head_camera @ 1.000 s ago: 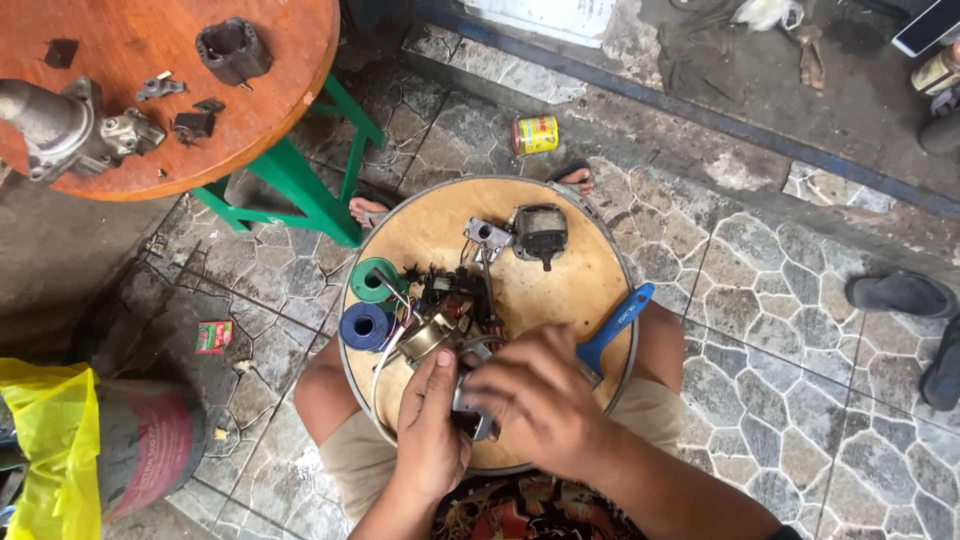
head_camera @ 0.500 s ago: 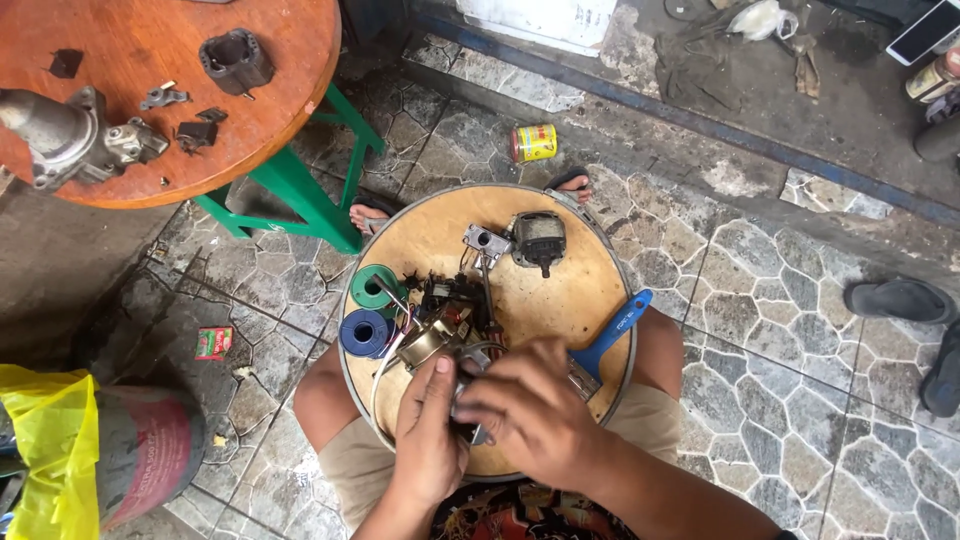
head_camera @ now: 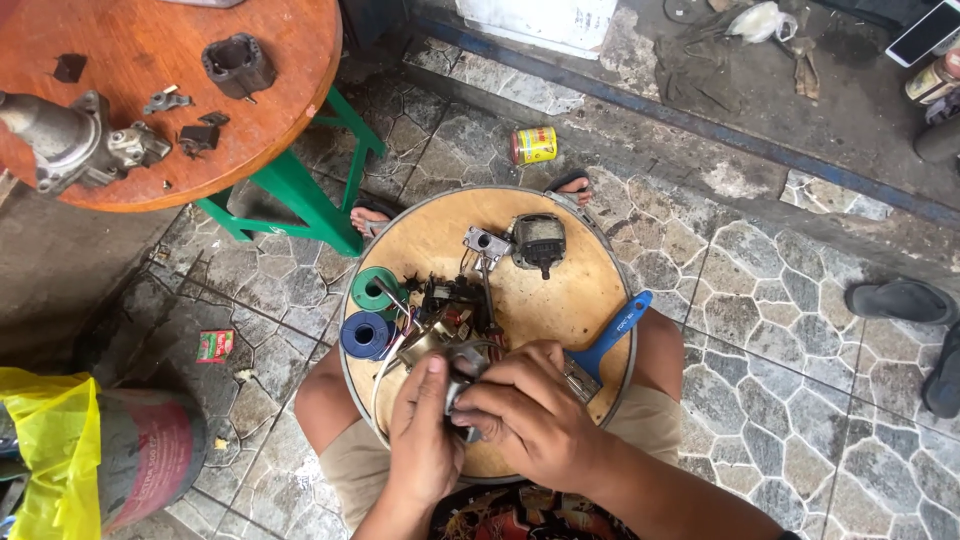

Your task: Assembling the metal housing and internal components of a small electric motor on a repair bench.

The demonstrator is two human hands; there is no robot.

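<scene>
Both my hands work over a round wooden tray (head_camera: 575,300) resting on my knees. My left hand (head_camera: 425,430) and my right hand (head_camera: 525,405) together grip a small grey metal part (head_camera: 462,385) near the tray's front; my fingers hide most of it. Just beyond my fingers lies a tangle of dark parts and thin wires (head_camera: 450,300). A small motor (head_camera: 538,240) and a little metal bracket (head_camera: 486,243) lie at the tray's far side. A blue-handled tool (head_camera: 615,330) sticks out right of my right hand.
A green spool (head_camera: 375,290) and a blue spool (head_camera: 365,335) sit at the tray's left edge. A round red-brown table (head_camera: 270,130) on green legs carries dark metal parts at upper left. A yellow can (head_camera: 533,145), sandals (head_camera: 900,300) and a yellow bag (head_camera: 45,450) lie on the stone floor.
My hands have stayed clasped on the small part and shifted only slightly. The view has drifted a little.
</scene>
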